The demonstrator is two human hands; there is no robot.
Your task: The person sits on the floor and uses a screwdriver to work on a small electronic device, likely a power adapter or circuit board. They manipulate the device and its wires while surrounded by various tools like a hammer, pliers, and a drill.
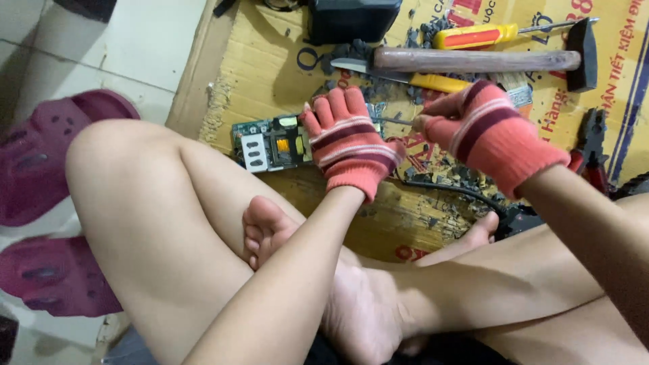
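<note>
Down below me, the flattened cardboard sheet (270, 67) spreads over the tiled floor, and I sit cross-legged at its edge, knees up, bare feet tucked under my forearms. Both purple slippers (47, 155) lie off to my left on the tiles. A hammer (487, 59) with a wooden handle lies across the far part of the cardboard, with a yellow-handled screwdriver (473, 36) just beyond it. My left forearm runs straight out between my legs, wrist slightly bent back, and my left hand (351, 138) in its striped fingerless glove presses flat, fingers together and extended, on the right end of the green circuit board (270, 143), pinning it to the cardboard. My right arm comes in from the side, elbow bent, and my right hand (483, 132) (same striped glove) is curled tight around a thin metal tool (395, 122), whose tip points toward the board beside my left fingers. Small dark fragments (446, 169) litter the cardboard near both hands.
</note>
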